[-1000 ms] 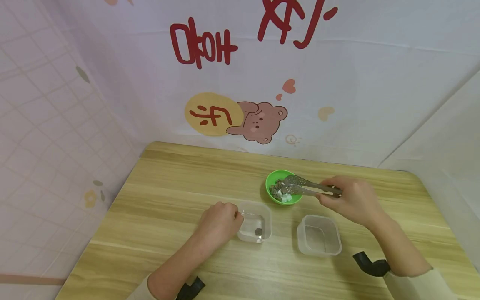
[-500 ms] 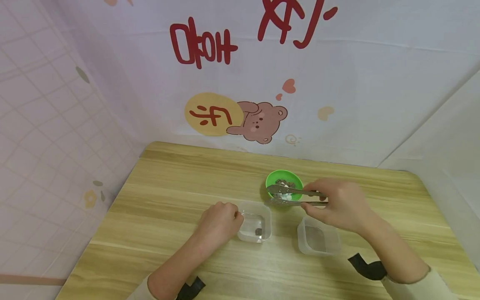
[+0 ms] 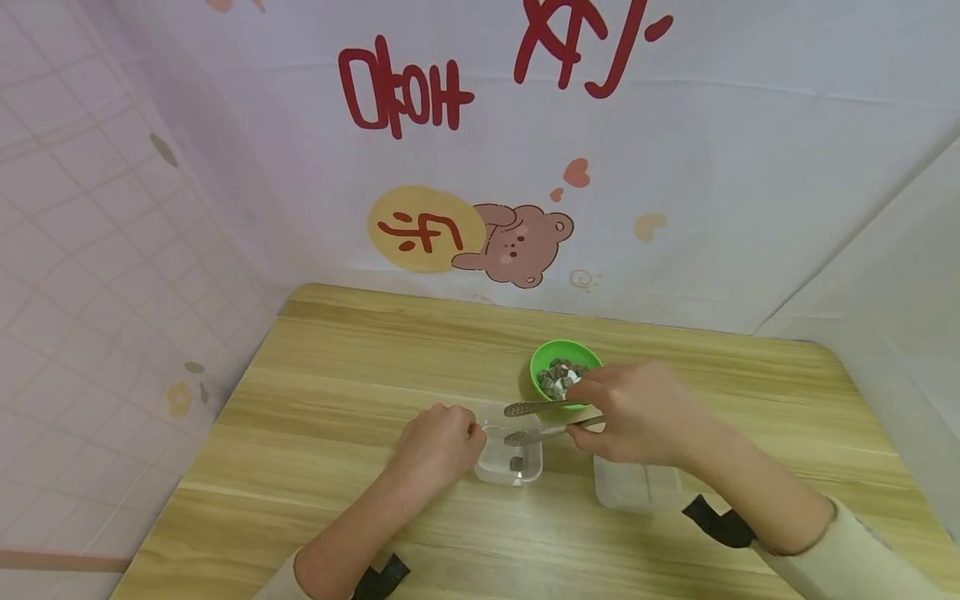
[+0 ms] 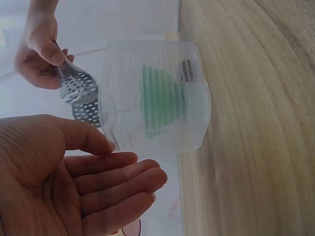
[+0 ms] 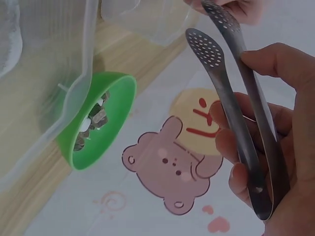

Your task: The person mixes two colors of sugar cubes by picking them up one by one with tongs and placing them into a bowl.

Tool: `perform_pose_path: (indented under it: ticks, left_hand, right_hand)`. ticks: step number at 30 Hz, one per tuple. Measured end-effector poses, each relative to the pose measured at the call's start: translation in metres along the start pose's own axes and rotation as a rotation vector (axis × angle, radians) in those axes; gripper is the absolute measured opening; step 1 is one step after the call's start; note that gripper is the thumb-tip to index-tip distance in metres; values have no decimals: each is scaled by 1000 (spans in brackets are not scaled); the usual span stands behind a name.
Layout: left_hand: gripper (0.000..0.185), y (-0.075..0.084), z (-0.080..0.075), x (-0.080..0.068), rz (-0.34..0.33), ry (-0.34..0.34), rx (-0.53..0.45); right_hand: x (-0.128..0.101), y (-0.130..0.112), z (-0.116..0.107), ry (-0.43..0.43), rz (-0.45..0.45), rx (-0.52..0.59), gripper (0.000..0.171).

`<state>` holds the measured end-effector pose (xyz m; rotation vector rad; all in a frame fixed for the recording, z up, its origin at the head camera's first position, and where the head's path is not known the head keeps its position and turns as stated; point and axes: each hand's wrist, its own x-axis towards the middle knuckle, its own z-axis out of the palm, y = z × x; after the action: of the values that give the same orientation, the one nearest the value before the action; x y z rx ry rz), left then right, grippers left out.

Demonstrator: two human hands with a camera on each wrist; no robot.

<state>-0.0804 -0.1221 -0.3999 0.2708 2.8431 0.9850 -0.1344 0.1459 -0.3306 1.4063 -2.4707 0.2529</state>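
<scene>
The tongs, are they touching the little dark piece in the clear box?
Apart. In the head view, the tongs are open over the clear box, with the dark piece lying alone on the bottom, below the tips.

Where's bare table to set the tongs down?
Bare wood lies left of the left hand, behind the green bowl toward the wall, and at the right edge. It is crowded around the bowl, both clear boxes and the tongs.
</scene>
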Motion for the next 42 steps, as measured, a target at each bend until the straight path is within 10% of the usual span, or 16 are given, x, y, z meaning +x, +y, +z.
perform_pose_path:
  ticks: [18, 42]
  left_hand:
    - [45, -3, 0, 0, 2, 1, 10]
    - [47, -3, -2, 0, 2, -6, 4]
  right_hand:
    - [42, -25, 5, -358, -136, -118, 34]
    - [57, -38, 22, -445, -221, -264, 42]
